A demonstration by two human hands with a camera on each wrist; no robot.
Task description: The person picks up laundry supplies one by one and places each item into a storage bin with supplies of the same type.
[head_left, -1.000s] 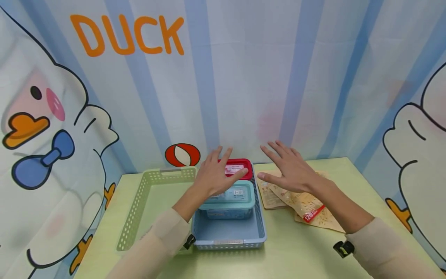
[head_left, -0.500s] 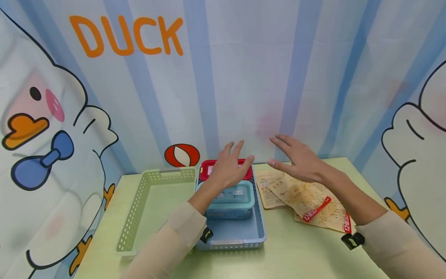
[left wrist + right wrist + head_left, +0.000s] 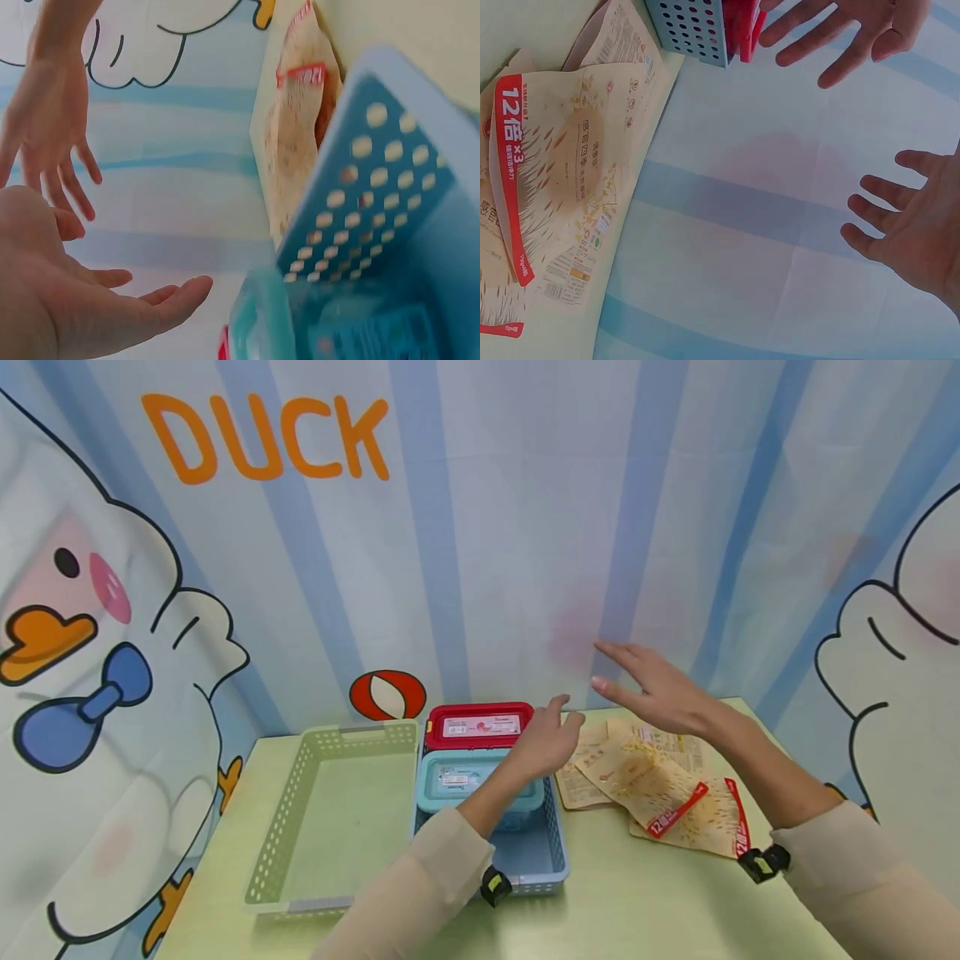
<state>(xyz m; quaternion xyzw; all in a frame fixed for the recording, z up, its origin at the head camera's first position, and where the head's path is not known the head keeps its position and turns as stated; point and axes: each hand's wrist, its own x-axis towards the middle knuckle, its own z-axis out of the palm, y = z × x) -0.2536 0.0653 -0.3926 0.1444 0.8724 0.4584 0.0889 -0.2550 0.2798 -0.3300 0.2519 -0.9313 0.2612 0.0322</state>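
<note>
My left hand (image 3: 546, 742) hovers at the right side of the blue basket (image 3: 564, 860), fingers relaxed and holding nothing. My right hand (image 3: 660, 689) is raised over the back of the table, fingers straight, nothing in its grasp. Inside the blue basket stand a box with a red lid (image 3: 480, 725) at the back and a box with a teal lid (image 3: 450, 777) before it, partly hidden by the left arm. Nearest below the right hand lie several beige flat packets with red strips (image 3: 645, 777), overlapping; the right wrist view shows their printed fronts (image 3: 577, 157).
A pale green basket (image 3: 281, 827) stands left of the blue one, with nothing in it. Both rest on a light green table (image 3: 600, 910). Behind hangs a striped curtain (image 3: 510, 527) with duck pictures.
My left hand has swept right across the lidded boxes, uncovering the red lid and more of the teal one. My right hand has shifted slightly right and up, away from the packets.
</note>
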